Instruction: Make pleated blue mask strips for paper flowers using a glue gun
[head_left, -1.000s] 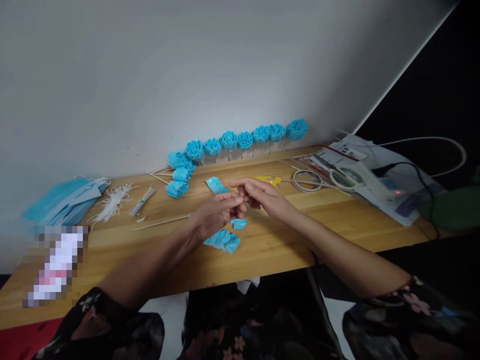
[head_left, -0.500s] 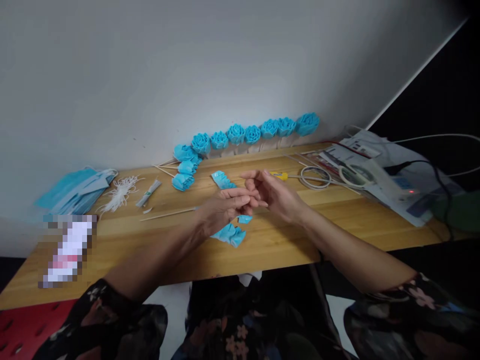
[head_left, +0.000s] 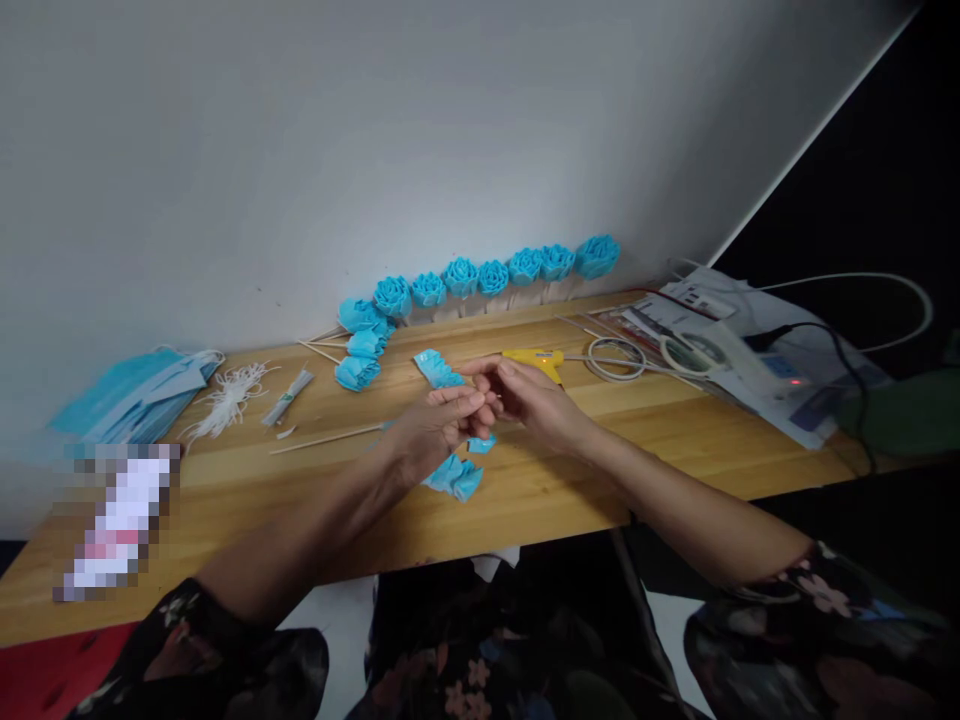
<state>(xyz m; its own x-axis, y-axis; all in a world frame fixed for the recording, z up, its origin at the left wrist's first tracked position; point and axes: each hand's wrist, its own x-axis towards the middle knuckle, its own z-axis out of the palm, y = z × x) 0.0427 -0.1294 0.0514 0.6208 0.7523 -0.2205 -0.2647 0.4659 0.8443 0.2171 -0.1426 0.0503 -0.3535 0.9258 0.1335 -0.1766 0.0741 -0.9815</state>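
My left hand (head_left: 439,428) and my right hand (head_left: 541,403) meet over the middle of the table, fingertips together. My left thumb and fingers are pinched; the right fingers curl in against them. Whatever lies between them is too small or hidden to make out. Around the hands lie crimped light-blue strips: one strip (head_left: 435,367) behind, a small piece (head_left: 481,444) beneath, another strip (head_left: 456,478) nearer me. A thin wooden stick (head_left: 326,440) lies to the left, its right end with a bit of blue near my left hand. A yellow glue gun (head_left: 536,356) rests just behind my right hand.
Several blue flowers (head_left: 460,276) stand along the wall; others on sticks (head_left: 358,373) lie left of them. Further left are face masks (head_left: 139,395), white cords (head_left: 232,400), a tied bundle (head_left: 287,398) and a blurred-out item (head_left: 124,520). A power strip (head_left: 757,362) and cables sit right.
The fingers of both hands have drawn closer together into a pinch. The view has shifted slightly, and more of the glue gun now shows behind my right hand.
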